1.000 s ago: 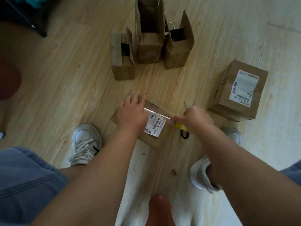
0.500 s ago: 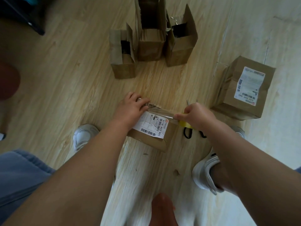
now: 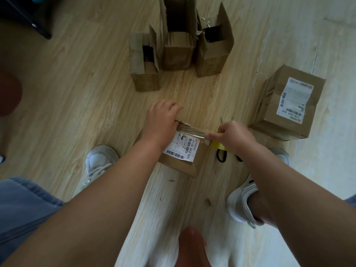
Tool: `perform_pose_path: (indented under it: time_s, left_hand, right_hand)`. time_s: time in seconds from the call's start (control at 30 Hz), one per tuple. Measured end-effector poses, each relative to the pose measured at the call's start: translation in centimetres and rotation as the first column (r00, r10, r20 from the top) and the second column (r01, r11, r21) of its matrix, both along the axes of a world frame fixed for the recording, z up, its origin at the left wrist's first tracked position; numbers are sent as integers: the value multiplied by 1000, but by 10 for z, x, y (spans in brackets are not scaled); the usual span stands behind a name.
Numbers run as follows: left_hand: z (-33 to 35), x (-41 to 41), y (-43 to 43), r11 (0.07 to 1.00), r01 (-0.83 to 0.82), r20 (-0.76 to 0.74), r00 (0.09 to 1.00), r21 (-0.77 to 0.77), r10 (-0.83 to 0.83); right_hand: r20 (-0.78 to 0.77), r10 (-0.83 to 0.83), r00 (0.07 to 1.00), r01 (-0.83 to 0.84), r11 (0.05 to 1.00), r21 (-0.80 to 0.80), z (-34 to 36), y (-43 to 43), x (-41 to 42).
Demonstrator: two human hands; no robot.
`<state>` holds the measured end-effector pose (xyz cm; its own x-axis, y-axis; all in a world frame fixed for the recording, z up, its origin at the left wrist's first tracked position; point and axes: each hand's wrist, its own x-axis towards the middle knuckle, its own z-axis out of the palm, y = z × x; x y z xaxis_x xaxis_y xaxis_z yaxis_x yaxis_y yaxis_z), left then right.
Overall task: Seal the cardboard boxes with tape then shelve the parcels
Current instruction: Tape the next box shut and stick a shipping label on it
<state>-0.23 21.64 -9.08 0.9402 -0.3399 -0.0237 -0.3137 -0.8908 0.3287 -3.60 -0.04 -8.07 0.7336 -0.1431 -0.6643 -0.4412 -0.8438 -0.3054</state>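
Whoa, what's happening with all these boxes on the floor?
A person is taping a small box shut on the floor. The left hand grips the box's far end, pinning the tape there, while the right hand stretches the yellow tape roll across the top. Scissors lie beside it. Three open boxes and one closed box wait nearby.

White sneakers point(image 3: 99, 159) on wood floor point(image 3: 77, 93); blue jeans point(image 3: 21, 205) lower left.

Labelled brown box point(image 3: 185, 160), clear tape point(image 3: 192, 130) across top
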Motion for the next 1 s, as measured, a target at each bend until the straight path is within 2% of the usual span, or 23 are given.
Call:
perform_pose_path:
  time_s: [0.03, 0.13, 0.23, 0.33, 0.57, 0.63, 0.83, 0.93, 1.0]
  left_hand:
    - [1, -1, -2, 1000, 24, 13, 1000, -6, -24]
    - [-3, -6, -6, 988, 127, -70, 990, 88, -121]
    - [-7, -5, -5, 984, 135, -57, 990, 119, -129]
    - [-10, -3, -7, 971, 179, -115, 980, 159, -162]
    - [3, 13, -11, 1000, 19, -239, 971, 6, -17]
    - [3, 9, -12, 1000, 9, -219, 976, -11, -11]
    - [1, 6, -17, 986, 117, -220, 972, 121, -88]
    - [2, 2, -21, 972, 167, -145, 979, 164, -144]
    - [2, -12, -26, 976, 176, -42, 984, 126, -172]
  right_hand:
    - [3, -4, 1000, 4, 1000, -2, 0, 0, -1]
    - [8, -13, 1000, 13, 1000, 2, 0, 0, -1]
    - [6, -8, 1000, 8, 1000, 0, 0, 0, 0]
    - [1, -4, 1000, 4, 1000, -10, 1, 1, 1]
    - [3, -32, 999, 32, 999, 22, -1, -1, -2]
    - [8, -36, 999, 36, 999, 16, 0, 0, -3]
    - [-9, -30, 1000, 30, 1000, -3, 2, 2, -2]
    - [6, -27, 1000, 27, 1000, -3, 3, 1, -2]
    - [6, -25, 1000, 25, 1000, 1, 3, 2, -3]
